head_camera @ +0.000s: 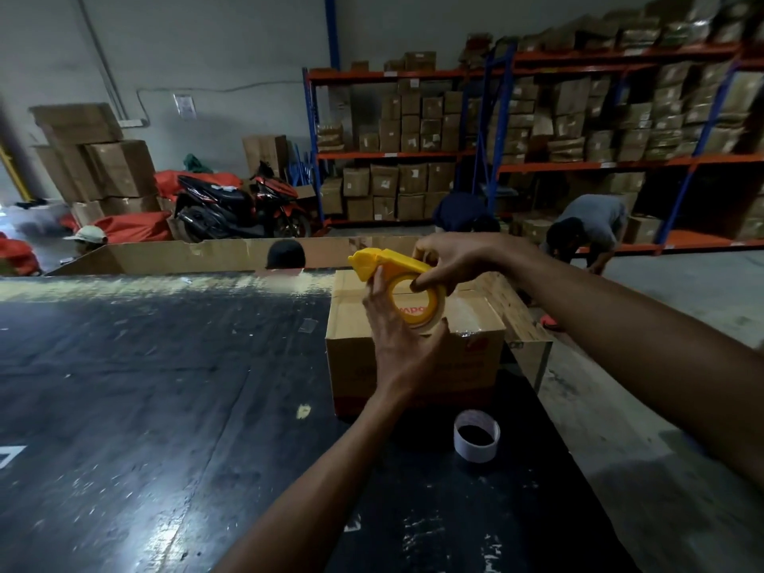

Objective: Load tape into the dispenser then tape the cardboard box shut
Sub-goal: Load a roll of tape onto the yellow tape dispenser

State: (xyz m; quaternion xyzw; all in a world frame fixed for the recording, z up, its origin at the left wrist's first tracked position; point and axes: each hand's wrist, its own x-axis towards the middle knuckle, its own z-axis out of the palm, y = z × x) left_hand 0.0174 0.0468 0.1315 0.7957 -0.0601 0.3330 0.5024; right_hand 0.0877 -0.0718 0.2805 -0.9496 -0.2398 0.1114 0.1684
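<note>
Box point(413, 357) on table point(144, 386), roll point(476, 436) before it

A dim warehouse: blue-and-orange steel shelving point(537, 159) packed with cardboard cartons lines the right side, a parked motorcycle point(239, 208) and stacked boxes point(103, 159) stand against a pale grey wall point(186, 43), beyond a glossy black worktable point(124, 386).
</note>
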